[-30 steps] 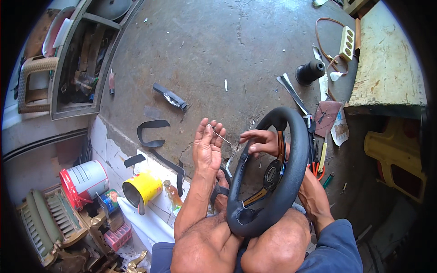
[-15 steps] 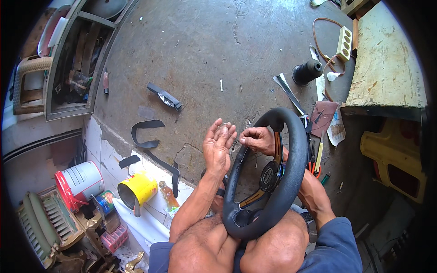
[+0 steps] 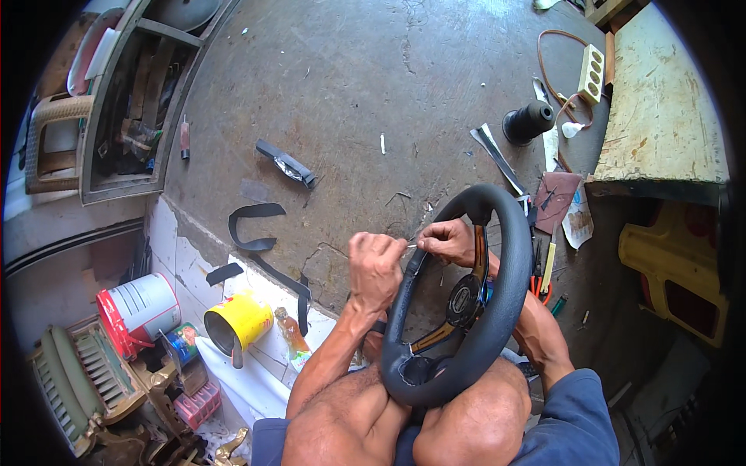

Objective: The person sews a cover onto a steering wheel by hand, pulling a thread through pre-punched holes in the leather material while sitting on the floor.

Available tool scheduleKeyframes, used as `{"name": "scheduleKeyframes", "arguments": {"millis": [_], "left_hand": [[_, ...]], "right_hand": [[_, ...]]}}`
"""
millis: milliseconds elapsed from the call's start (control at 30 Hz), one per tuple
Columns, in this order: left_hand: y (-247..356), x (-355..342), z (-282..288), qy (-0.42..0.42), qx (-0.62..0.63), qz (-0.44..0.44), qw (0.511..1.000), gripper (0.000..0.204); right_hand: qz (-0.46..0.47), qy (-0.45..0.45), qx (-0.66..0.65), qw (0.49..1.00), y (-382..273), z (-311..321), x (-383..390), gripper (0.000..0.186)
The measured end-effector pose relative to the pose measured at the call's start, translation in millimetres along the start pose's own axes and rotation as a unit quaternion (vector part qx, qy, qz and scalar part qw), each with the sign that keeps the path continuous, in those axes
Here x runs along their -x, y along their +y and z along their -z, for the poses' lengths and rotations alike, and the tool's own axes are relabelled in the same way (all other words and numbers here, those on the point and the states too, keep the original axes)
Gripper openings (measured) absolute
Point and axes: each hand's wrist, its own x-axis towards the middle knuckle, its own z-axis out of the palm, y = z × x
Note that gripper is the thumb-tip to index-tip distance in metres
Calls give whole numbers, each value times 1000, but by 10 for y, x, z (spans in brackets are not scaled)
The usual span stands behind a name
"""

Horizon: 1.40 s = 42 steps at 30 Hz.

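Note:
A steering wheel [image 3: 509,287] in black leather-like wrap leans upright on my knees, with a dark round hub [image 3: 465,301] and wood-toned spokes. Along the left side of its rim runs an open-looking seam with pale stitches low down. My left hand [image 3: 376,268], curled with fingertips pinched, is just left of the rim. My right hand [image 3: 451,241] reaches from behind the right rim and pinches at the seam's upper end. A tiny pale sliver [image 3: 412,245] shows between both sets of fingertips, too small to name.
A black thread cone [image 3: 530,122], a power strip [image 3: 591,74], and a yellow-handled tool [image 3: 549,266] lie to the right. Dark strips [image 3: 252,225] are on the floor at left. Beside my left arm stand a yellow can [image 3: 239,320], a small bottle [image 3: 291,332] and a white-red bucket [image 3: 140,314].
My left hand has turned from palm-up with loosely curled fingers to back-up and pinched, moving closer to the right fingertips. The steering wheel stays nearly in place.

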Motion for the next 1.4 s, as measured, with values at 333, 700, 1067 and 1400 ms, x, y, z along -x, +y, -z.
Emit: {"name": "scheduleKeyframes", "arguments": {"millis": [333, 700, 1067, 1400], "left_hand": [[83, 126, -50, 10, 148, 172, 974, 10], [201, 90, -90, -14, 235, 251, 939, 11], [180, 141, -108, -38, 235, 280, 930, 11], [183, 171, -118, -20, 231, 242, 942, 8]], "right_hand": [[-11, 66, -116, 991, 21, -65, 157, 47], [-18, 98, -95, 991, 133, -101, 132, 27], [36, 135, -57, 989, 375, -128, 31, 24], [39, 154, -74, 985, 192, -113, 152, 25]]}}
